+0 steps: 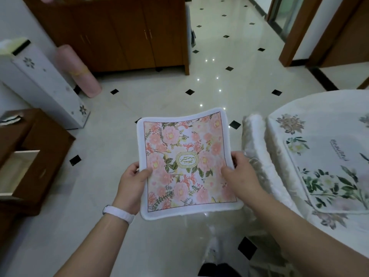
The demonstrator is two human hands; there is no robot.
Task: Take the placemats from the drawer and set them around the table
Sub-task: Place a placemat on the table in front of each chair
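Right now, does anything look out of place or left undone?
The drawer at the left stands pulled open. Otherwise nothing odd: both hands hold the pink floral placemat flat, and another placemat lies on the table.

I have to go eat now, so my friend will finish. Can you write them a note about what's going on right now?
Left hand: gripping the pink floral placemat by its left edge.
Right hand: gripping its right edge.
The mat is held flat above the floor, not over the table yet.
Done: one green floral placemat already lies on the table at the right. The drawer at the left is open.
Left: lay this mat at another spot, then check the drawer; its inside is not visible.
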